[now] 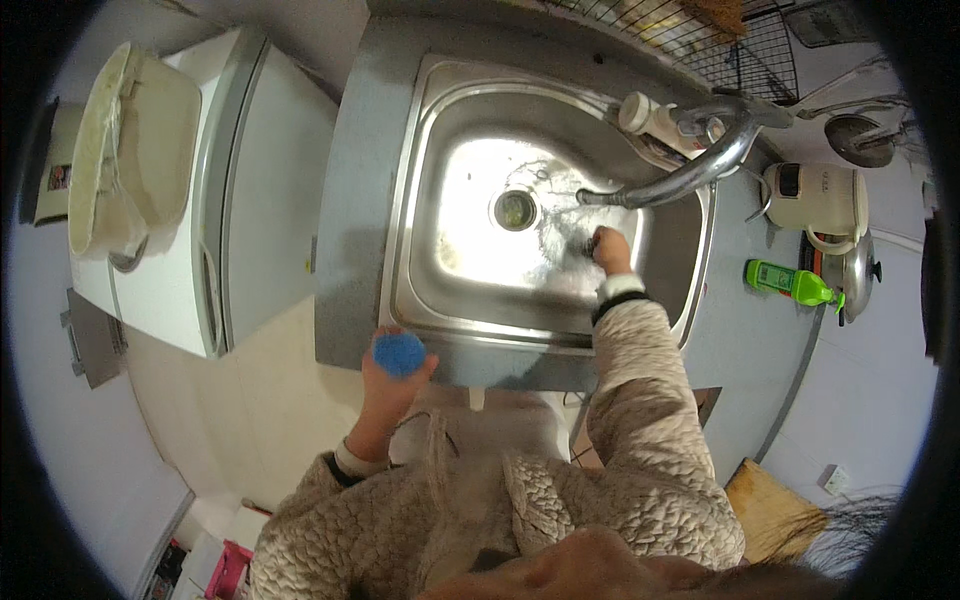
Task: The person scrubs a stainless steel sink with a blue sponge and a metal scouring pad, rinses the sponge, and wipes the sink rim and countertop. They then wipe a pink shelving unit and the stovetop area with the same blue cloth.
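Observation:
My left hand (385, 390), at the sink's front left corner, grips a blue round thing (399, 354) with a rough-looking face, like a scrubber. Inside the steel sink (400, 240), my right hand (612, 250) is closed just below the faucet spout. A small dark thing (588, 247) shows at its fingertips, too blurred to name. The curved metal faucet (690, 180) reaches over the basin from the right, and water splashes on the bottom near my right hand. The round drain (515, 210) lies left of that hand.
On the right counter stand a cream kettle (818, 200), a green bottle (790, 282) lying over, and a lidded pot (858, 275). A white bottle (640, 115) is behind the faucet. A wire rack (760, 50) is at the back; a white fridge (270, 190) bearing a tub (165, 150) stands left.

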Tool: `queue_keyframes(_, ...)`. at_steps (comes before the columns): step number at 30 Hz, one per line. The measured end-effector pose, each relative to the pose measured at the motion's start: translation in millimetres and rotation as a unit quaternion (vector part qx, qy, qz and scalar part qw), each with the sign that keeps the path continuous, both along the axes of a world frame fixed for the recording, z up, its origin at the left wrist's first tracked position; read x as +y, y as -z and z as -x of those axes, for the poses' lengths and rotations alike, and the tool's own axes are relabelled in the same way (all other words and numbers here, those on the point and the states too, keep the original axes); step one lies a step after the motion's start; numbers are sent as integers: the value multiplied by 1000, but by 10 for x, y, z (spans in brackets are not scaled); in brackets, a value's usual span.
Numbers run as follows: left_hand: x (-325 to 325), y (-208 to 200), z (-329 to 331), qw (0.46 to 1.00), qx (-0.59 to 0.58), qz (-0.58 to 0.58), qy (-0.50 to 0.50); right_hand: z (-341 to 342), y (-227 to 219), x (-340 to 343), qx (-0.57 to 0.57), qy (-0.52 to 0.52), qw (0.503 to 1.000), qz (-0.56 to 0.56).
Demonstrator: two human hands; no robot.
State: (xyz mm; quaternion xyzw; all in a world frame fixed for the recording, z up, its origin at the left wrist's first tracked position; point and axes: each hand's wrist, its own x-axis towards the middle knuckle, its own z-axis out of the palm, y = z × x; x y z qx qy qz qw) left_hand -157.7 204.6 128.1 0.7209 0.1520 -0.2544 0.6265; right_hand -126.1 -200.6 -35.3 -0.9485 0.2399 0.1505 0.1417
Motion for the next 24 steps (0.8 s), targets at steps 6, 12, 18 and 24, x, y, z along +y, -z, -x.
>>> queue_keyframes(6, 12, -36, -32, 999, 9, -47, 10, -362, 245, -67, -124, 190, 935, -273)
queue_keyframes(12, -18, -80, -13, 1000, -16, 10, -1, -871, -66, 691, -221, -68, 940, -250)
queue_keyframes(18, 84, -8, -11, 998, -30, -55, 23, -969, -116, 626, -248, 301, 789, -474)
queue_keyframes(24, 94, 6, 2, 999, -32, -20, -20, -941, -447, 866, -126, 244, 672, -687)
